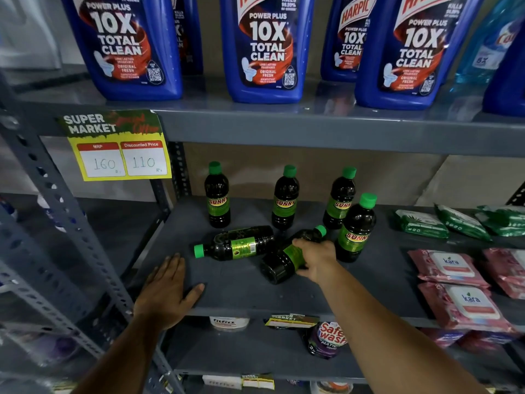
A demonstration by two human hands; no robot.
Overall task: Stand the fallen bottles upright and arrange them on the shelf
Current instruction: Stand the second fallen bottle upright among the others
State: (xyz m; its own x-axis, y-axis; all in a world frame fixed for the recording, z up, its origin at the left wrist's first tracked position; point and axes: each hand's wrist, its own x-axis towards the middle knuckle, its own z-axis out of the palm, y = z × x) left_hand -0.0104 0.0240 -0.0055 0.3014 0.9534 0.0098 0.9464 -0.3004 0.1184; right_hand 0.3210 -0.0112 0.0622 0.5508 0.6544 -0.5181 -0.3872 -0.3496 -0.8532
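Green-capped dark Sunny bottles crowd the grey metal shelf (241,291): four stand upright toward twelve and two o'clock, while two lie fallen at the middle. The right hand (314,258) wraps over the nearer fallen bottle (279,265) at its labelled waist, fingers curled shut around it, cap pointing toward one o'clock and base toward seven — a hold that looks suited to tipping it up onto its base. The forearm reaches in from five o'clock, nearly straight, wrist bent slightly down. Just beside it at nine o'clock lies the second fallen bottle (235,245), cap toward nine, untouched. The left hand (164,291) lies flat and spread on the shelf's front edge at seven o'clock, holding nothing — probably bracing the reach.
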